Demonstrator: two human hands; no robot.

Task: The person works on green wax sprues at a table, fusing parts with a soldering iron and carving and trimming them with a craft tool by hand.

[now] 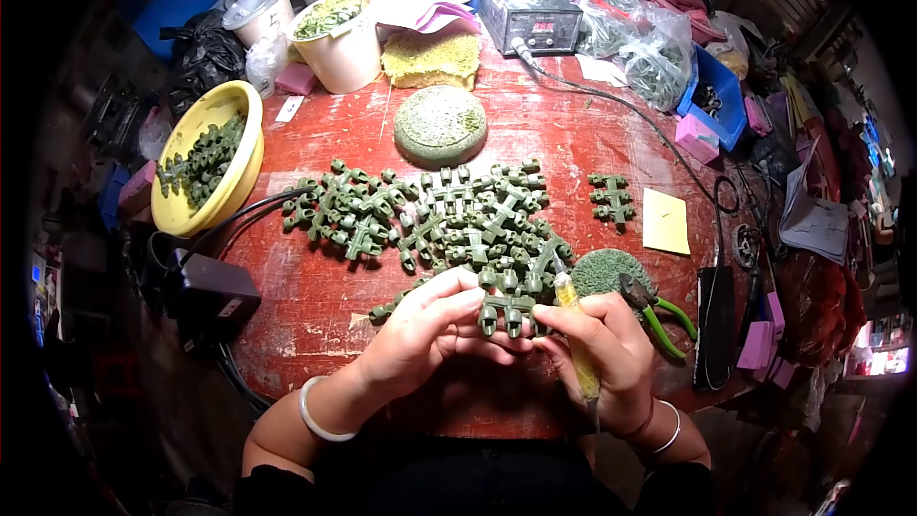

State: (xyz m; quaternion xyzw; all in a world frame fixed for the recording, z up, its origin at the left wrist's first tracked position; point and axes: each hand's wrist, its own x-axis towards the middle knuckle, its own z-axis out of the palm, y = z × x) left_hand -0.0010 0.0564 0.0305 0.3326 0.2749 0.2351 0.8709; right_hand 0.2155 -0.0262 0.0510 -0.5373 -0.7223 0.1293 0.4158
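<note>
A dark green molded piece with stubby side branches [514, 313] lies across the fingers of my left hand [435, 320], whose thumb and fingertips pinch its left end. My right hand [609, 349] is wrapped round a yellow-handled pen tool [582, 349], tip pointing up and away from me. Its thumb and forefinger also meet the right end of the green piece. Just beyond my fingers spreads a loose pile of similar green pieces [478, 220]. A round green scouring pad [607, 272] and green-handled pliers [659, 315] lie right of my right hand.
A control box with red digits [531, 17] stands at the back, its cable running right. A yellow bowl [253, 148] of green pieces and a black box [218, 287] sit left. Behind the pile are a round block [440, 124], sponge [432, 59] and white bucket [339, 62].
</note>
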